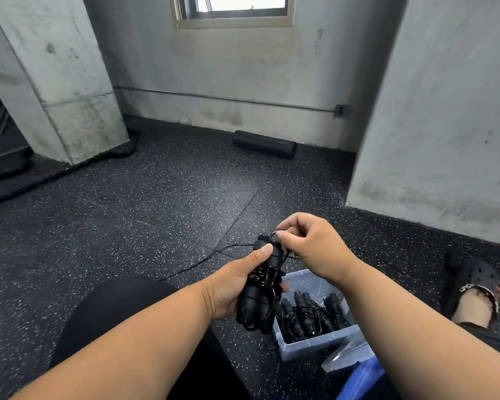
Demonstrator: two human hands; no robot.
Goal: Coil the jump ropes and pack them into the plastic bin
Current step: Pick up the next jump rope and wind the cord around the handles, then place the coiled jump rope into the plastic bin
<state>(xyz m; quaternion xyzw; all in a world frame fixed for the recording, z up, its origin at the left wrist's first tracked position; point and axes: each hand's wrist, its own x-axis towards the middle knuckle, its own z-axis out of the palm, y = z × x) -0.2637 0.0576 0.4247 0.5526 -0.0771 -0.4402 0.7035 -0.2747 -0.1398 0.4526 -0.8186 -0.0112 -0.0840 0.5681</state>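
My left hand (237,284) grips a black jump rope (257,301) by its two handles, with cord wound round them. My right hand (306,243) pinches a loop of that rope's thin cord at the top of the handles. A loose length of the cord (202,261) trails off to the left across the floor. Below and to the right of my hands sits the clear plastic bin (315,346), holding several coiled black jump ropes (312,313) side by side.
A black foam roller (264,144) lies against the far wall. Concrete pillars stand at left (55,82) and right (445,111). My foot in a black clog (474,287) is at the right. The bin's lid (350,356) and something blue (361,379) lie in front of the bin.
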